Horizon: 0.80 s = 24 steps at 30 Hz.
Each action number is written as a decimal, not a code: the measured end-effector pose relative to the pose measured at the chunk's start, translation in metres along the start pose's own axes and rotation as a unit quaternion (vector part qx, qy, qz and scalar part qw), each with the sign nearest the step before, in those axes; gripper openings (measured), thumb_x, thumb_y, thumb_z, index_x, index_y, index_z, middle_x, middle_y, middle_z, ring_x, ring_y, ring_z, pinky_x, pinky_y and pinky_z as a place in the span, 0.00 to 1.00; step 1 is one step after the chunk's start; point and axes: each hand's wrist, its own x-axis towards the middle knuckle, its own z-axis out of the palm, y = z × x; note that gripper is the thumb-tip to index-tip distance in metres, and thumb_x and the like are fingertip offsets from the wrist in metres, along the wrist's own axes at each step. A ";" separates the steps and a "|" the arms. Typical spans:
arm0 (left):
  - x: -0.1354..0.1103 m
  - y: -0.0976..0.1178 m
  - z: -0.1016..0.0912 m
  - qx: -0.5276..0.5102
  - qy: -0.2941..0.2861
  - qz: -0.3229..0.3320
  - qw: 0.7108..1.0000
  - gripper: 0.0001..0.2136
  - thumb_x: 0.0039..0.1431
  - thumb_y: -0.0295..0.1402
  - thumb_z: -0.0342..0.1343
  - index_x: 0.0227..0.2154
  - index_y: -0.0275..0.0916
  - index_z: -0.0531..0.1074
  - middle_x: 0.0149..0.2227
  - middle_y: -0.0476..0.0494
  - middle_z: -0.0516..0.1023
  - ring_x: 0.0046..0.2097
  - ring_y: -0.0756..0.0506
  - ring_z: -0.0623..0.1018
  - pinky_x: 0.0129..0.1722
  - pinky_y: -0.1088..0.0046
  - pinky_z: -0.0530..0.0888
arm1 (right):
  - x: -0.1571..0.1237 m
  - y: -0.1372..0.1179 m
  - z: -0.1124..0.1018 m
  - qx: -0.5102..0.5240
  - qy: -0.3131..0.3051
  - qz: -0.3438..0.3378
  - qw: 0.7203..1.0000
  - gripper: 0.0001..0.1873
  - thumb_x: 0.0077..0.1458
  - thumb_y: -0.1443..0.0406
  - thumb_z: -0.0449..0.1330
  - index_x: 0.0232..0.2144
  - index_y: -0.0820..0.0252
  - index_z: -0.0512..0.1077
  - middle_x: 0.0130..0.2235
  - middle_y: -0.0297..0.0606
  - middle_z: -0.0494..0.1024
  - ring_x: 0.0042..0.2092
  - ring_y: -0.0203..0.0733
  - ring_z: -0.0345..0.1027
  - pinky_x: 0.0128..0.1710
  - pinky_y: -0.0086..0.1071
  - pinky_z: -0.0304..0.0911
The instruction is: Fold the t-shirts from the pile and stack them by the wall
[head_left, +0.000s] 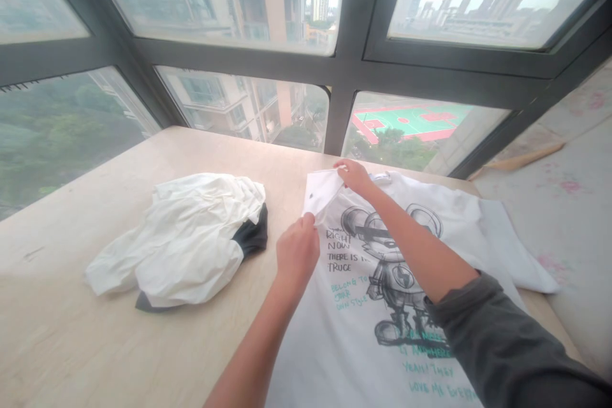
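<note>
Thumb and fingers of the left hand (pixel 297 254) are closed in a pinch on the lower corner of a turned-in sleeve (pixel 321 194). The right hand (pixel 354 176) pinches the same sleeve at its upper edge.

The sleeve belongs to a white T-shirt (pixel 459 217) lying flat, print up, on the pale wooden table (pixel 57 325), right of centre. The print shows a grey cartoon mouse with black lettering beside it: "RIGHT NOW" and "THERE IS … TRUCE" (the right arm (pixel 415 248) covers the middle). Teal lines below read "BELONG TO", "OWN STYLE", "YEAH! THEY" and "LOVE ME".

Left of the shirt, apart from it, sits a crumpled white garment (pixel 182 236) with a dark collar. A wooden hanger (pixel 523 157) lies far right, below the window frame (pixel 344 70).
</note>
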 end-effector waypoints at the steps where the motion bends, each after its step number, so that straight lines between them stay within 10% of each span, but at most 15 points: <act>1: -0.005 0.003 0.004 0.022 -0.020 0.022 0.999 0.06 0.65 0.31 0.46 0.40 0.43 0.67 0.35 0.43 0.78 0.39 0.42 0.78 0.33 0.69 0.66 | -0.005 0.014 0.002 -0.045 -0.011 0.011 0.999 0.20 0.60 0.65 0.49 0.50 0.57 0.73 0.46 0.41 0.79 0.40 0.44 0.75 0.43 0.36 0.70; 6: -0.022 -0.002 0.018 0.049 -0.031 0.064 0.996 0.08 0.63 0.30 0.48 0.42 0.42 0.69 0.42 0.39 0.77 0.46 0.39 0.76 0.42 0.64 0.71 | -0.015 0.041 0.020 -0.109 -0.011 -0.003 0.994 0.20 0.61 0.65 0.51 0.52 0.63 0.73 0.49 0.50 0.78 0.52 0.53 0.71 0.53 0.44 0.64; 14: -0.065 -0.040 0.035 0.070 0.023 0.126 0.989 0.25 0.65 0.39 0.48 0.64 0.40 0.60 0.70 0.35 0.55 0.69 0.31 0.55 0.63 0.45 0.59 | 0.009 -0.011 0.084 -0.131 -0.078 -0.211 0.966 0.25 0.66 0.61 0.47 0.63 0.56 0.63 0.69 0.38 0.57 0.69 0.45 0.46 0.67 0.41 0.45; 24: -0.105 -0.058 0.025 0.104 0.005 0.102 0.989 0.21 0.66 0.36 0.46 0.60 0.39 0.66 0.66 0.35 0.64 0.65 0.34 0.64 0.61 0.50 0.64 | 0.027 -0.018 0.106 -0.187 -0.075 -0.155 0.967 0.29 0.68 0.55 0.42 0.67 0.57 0.56 0.71 0.42 0.49 0.71 0.52 0.39 0.68 0.53 0.37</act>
